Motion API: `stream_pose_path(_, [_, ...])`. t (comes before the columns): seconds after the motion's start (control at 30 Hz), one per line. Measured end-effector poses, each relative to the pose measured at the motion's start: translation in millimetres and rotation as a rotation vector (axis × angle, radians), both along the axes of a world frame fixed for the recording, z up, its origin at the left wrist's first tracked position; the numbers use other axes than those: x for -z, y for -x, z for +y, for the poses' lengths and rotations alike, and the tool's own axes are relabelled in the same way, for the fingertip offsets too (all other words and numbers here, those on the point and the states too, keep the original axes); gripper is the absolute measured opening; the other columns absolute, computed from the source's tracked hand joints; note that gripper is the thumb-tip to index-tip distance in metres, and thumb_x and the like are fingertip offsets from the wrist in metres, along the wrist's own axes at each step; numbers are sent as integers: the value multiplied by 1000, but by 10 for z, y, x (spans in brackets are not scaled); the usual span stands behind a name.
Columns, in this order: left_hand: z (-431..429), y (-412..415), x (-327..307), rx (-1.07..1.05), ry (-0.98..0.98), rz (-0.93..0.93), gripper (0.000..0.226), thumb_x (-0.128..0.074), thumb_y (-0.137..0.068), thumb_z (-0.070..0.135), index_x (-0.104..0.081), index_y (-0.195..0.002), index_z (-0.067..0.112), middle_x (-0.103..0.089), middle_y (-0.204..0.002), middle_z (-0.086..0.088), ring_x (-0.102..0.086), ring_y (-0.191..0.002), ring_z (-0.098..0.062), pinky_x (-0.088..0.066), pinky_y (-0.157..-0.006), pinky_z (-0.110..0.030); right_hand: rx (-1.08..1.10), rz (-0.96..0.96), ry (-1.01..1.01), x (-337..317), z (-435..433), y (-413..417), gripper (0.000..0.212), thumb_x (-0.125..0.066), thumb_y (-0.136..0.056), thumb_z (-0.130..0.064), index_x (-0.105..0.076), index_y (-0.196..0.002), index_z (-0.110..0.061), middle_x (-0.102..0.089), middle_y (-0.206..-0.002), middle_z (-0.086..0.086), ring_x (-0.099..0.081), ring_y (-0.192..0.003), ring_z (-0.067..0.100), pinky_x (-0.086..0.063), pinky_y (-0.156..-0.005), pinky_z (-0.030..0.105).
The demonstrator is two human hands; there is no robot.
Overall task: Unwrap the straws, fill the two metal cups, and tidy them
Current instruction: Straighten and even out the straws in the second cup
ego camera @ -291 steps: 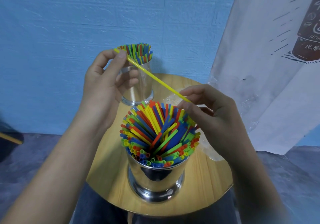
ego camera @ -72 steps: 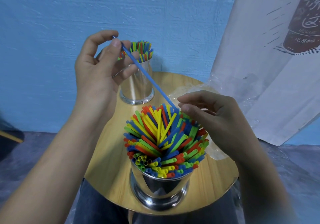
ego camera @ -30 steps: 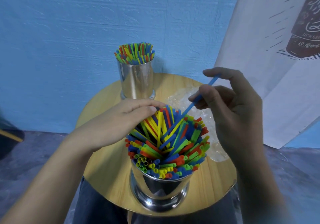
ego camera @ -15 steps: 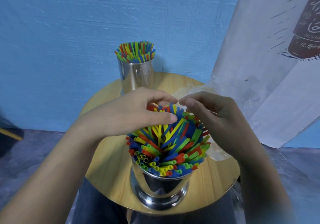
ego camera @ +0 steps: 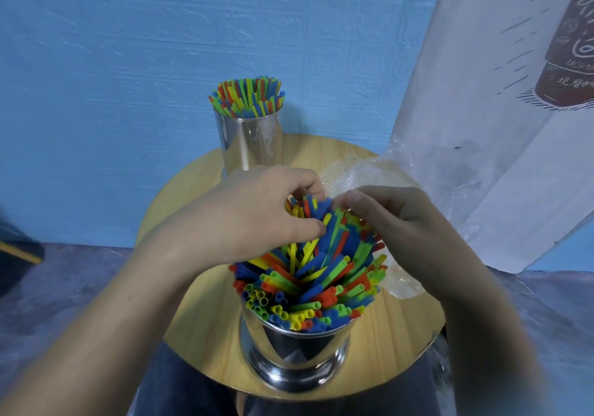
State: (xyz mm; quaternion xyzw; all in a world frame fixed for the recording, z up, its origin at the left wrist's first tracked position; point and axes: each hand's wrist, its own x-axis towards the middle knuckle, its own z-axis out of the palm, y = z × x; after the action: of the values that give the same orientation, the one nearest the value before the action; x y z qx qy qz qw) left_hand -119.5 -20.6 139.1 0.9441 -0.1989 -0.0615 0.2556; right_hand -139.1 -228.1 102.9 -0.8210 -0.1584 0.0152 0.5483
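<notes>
Showing bare left hand (ego camera: 257, 219), bare right hand (ego camera: 414, 229), forearms (ego camera: 106, 319) uncovered to frame edge; person wearing dark blue-grey trousers (ego camera: 180, 386), showing at bottom.

Your one round wooden desk (ego camera: 193, 319) carries two shiny metal cups: near cup (ego camera: 295, 354), far cup (ego camera: 249, 145). Multicoloured plastic straws: near bundle (ego camera: 308, 277), far bundle (ego camera: 246, 97), too many to count singly. One crumpled clear plastic wrapper (ego camera: 353, 174). Two hands: left hand (ego camera: 254, 216), right hand (ego camera: 405, 226).

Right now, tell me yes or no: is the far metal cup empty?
No, the far cup is packed with coloured straws that stand above its rim.
</notes>
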Motion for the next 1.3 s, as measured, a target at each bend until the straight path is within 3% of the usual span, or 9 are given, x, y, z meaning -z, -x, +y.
stream_pose_path(0.13, [-3, 48, 20, -23, 5, -23, 14, -69, -86, 49, -64, -93, 38, -70, -84, 16, -63, -80, -1, -55, -77, -37, -24, -1, 14, -2, -9, -11, 26, -53, -104, -28, -76, -100, -18, -78, -94, -2, -74, -90, 13, -56, -72, 24])
stream_pose_path(0.33, [-11, 74, 12, -28, 3, -33, 14, -66, -88, 45, -62, -92, 32, -69, -84, 8, -63, -81, -8, -55, -77, -42, -73, 4, -14, -17, -34, -24, 15, -62, -101, -24, -75, -97, -20, -76, -99, 1, -73, -98, 20, -59, -86, 46])
stream_pose_path(0.57, [18, 49, 61, -8, 38, -41, 14, -67, -88, 49, -61, -93, 38, -70, -86, 12, -63, -82, -3, -55, -76, -41, -73, -43, -35, -23, -14, -34, 14, -63, -90, -32, -73, -89, -24, -75, -92, -4, -71, -93, 15, -56, -78, 32])
stream_pose_path(0.7, [30, 28, 85, 73, 241, -56, 13, -74, -88, 42, -66, -98, 42, -66, -102, 22, -60, -102, 4, -51, -92, -36, 4, -133, -153, -29, 18, -27, 12, -65, -91, -31, -74, -89, -22, -73, -88, -2, -68, -87, 16, -53, -77, 34])
stream_pose_path(0.83, [-20, 16, 94, 137, 349, -106, 7, -72, -92, 42, -74, -94, 36, -67, -99, 20, -63, -98, 0, -51, -91, -41, 87, -229, -267, -34, 27, -18, 8, -68, -91, -25, -74, -90, -21, -71, -88, 3, -66, -85, 29, -56, -80, 43])
stream_pose_path(0.97, [-67, 3, 74, 164, 413, -133, 8, -73, -92, 36, -77, -91, 28, -72, -93, 16, -65, -97, -2, -50, -93, -37, 79, -249, -317, -50, 55, 3, 6, -69, -91, -26, -74, -90, -23, -72, -85, 0, -68, -84, 26, -59, -78, 39])
stream_pose_path(1.1, [-34, -38, 37, 145, 716, -122, 8, -73, -92, 24, -74, -90, 16, -73, -87, -10, -67, -79, -14, -52, -79, -33, 124, -219, -275, -23, 26, 2, 10, -71, -90, -29, -74, -96, -22, -72, -88, -2, -67, -87, 23, -59, -78, 41])
stream_pose_path(1.17, [-3, -86, 36, 67, 905, -148, 5, -69, -91, 24, -73, -89, 22, -75, -86, -3, -66, -79, -10, -54, -75, -31, 121, -188, -209, 10, -2, -2, 12, -71, -91, -32, -75, -100, -24, -73, -94, -3, -69, -93, 20, -59, -83, 43])
stream_pose_path(1.3, [10, -139, 38, -31, 1162, -156, 5, -63, -96, 17, -68, -96, 17, -72, -86, 3, -65, -72, -14, -53, -64, -27, 82, -137, -160, 15, 17, 18, 14, -68, -90, -31, -76, -100, -26, -76, -100, -4, -70, -97, 10, -58, -79, 26])
